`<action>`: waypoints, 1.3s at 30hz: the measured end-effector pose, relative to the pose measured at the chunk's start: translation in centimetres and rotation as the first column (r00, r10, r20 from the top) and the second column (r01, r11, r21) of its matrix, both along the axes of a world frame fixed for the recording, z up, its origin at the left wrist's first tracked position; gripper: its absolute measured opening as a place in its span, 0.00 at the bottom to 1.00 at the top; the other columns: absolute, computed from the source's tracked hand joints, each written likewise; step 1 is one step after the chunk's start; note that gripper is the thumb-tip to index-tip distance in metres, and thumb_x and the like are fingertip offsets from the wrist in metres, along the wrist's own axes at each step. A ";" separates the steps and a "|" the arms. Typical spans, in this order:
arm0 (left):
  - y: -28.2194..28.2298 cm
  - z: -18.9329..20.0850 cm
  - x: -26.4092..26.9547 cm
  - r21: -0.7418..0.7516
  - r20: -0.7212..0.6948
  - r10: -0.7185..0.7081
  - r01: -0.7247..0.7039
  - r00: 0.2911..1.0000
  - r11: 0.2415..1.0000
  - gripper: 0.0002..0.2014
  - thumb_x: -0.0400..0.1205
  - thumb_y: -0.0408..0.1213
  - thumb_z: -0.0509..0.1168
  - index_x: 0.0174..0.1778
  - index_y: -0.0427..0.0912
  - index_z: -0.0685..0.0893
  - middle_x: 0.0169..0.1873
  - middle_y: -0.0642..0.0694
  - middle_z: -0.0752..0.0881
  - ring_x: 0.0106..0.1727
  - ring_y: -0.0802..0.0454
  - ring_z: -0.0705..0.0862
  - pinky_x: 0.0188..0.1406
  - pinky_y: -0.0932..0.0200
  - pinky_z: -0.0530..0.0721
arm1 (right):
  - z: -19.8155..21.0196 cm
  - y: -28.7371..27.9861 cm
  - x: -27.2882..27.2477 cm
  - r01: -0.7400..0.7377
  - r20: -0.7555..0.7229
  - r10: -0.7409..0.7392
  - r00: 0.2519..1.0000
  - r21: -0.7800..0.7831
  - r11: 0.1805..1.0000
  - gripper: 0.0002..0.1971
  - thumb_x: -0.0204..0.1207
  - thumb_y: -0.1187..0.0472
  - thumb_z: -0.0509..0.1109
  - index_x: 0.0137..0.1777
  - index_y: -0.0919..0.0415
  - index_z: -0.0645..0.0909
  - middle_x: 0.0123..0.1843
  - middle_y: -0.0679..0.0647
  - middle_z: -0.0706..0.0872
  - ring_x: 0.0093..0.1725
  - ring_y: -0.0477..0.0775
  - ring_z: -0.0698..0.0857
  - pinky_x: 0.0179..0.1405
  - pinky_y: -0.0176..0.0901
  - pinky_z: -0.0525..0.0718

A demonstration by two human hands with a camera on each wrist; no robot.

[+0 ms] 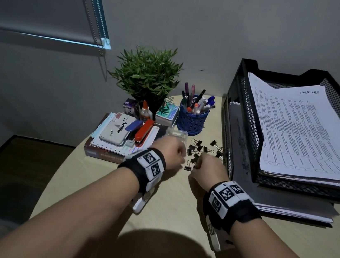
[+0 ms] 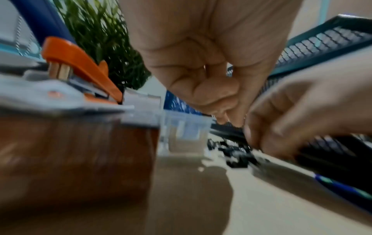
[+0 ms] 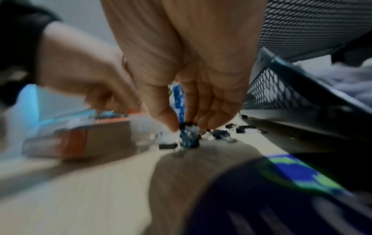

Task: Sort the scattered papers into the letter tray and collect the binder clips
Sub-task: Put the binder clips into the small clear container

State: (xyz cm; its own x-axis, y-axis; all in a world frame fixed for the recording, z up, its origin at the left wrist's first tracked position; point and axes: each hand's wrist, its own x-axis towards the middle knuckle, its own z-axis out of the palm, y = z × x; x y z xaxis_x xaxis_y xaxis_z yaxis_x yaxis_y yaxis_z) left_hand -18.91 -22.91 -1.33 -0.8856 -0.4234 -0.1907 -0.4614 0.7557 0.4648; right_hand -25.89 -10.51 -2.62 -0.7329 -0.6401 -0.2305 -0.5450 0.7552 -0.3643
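Observation:
Several black binder clips [image 1: 200, 148] lie scattered on the wooden table beside the black mesh letter tray [image 1: 249, 126], which holds printed papers [image 1: 305, 129] on its top tier. My right hand [image 1: 198, 161] reaches into the pile; in the right wrist view its thumb and fingers [image 3: 188, 125] pinch one binder clip [image 3: 189, 137]. My left hand [image 1: 181, 155] hovers just left of the pile, near a clear plastic box [image 1: 178, 135]. Its fingertips [image 2: 229, 122] are curled and pressed together. The blur hides whether anything is between them.
Left of the box is a stack of books and pads [image 1: 119, 141] with an orange stapler [image 1: 144, 133], a blue stapler and a stamp pad on top. A blue pen cup [image 1: 192, 118] and a potted plant [image 1: 148, 76] stand behind. More papers lie under the tray [image 1: 284, 206].

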 end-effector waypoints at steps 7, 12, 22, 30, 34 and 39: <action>1.0 -2.5 0.5 -0.065 0.141 -0.167 0.178 0.976 0.982 0.05 0.76 0.40 0.69 0.39 0.44 0.81 0.40 0.45 0.83 0.49 0.43 0.83 0.43 0.58 0.77 | 1.7 -3.6 -2.1 0.331 0.390 -0.093 0.916 -0.605 0.724 0.06 0.72 0.66 0.74 0.43 0.58 0.79 0.36 0.49 0.81 0.39 0.50 0.80 0.46 0.44 0.82; 1.8 -2.7 0.1 -0.108 0.097 -0.160 0.170 0.982 0.979 0.08 0.78 0.40 0.67 0.49 0.41 0.87 0.47 0.41 0.87 0.52 0.42 0.83 0.46 0.57 0.77 | 0.6 -4.3 -3.0 0.379 0.379 -0.177 0.908 -0.566 0.732 0.04 0.74 0.67 0.70 0.46 0.58 0.83 0.42 0.52 0.84 0.45 0.54 0.82 0.49 0.44 0.81; 2.9 -2.9 -0.2 -0.173 0.184 -0.147 0.179 0.972 0.969 0.10 0.79 0.37 0.62 0.53 0.38 0.83 0.53 0.38 0.84 0.57 0.40 0.82 0.54 0.51 0.81 | -1.3 -0.6 -0.8 0.146 0.068 -0.151 0.986 0.079 0.986 0.11 0.73 0.61 0.70 0.53 0.63 0.80 0.53 0.59 0.85 0.52 0.60 0.84 0.40 0.41 0.75; 2.9 -0.4 0.6 -0.138 0.168 -0.047 0.071 0.985 0.988 0.09 0.75 0.44 0.66 0.43 0.41 0.80 0.38 0.45 0.82 0.40 0.48 0.80 0.35 0.58 0.78 | -0.9 -0.1 0.1 0.097 0.012 -0.098 0.995 0.065 0.993 0.07 0.73 0.60 0.67 0.48 0.62 0.78 0.51 0.61 0.85 0.51 0.62 0.84 0.39 0.41 0.74; 0.1 2.2 -1.1 -0.121 -0.010 0.125 -0.126 0.992 0.985 0.09 0.76 0.43 0.67 0.42 0.40 0.79 0.37 0.45 0.82 0.40 0.47 0.82 0.35 0.57 0.78 | -0.6 0.0 -0.2 0.105 0.040 -0.107 0.993 0.068 0.992 0.10 0.72 0.57 0.70 0.40 0.63 0.75 0.41 0.58 0.80 0.42 0.60 0.80 0.35 0.41 0.74; -1.2 2.3 -0.8 -0.186 0.034 0.139 -0.131 0.990 0.974 0.10 0.76 0.42 0.65 0.47 0.40 0.82 0.41 0.42 0.85 0.46 0.43 0.84 0.41 0.55 0.81 | 0.9 -1.2 -0.9 0.141 0.044 -0.137 0.990 -0.126 0.982 0.10 0.71 0.56 0.70 0.39 0.64 0.78 0.38 0.57 0.82 0.42 0.60 0.83 0.34 0.42 0.74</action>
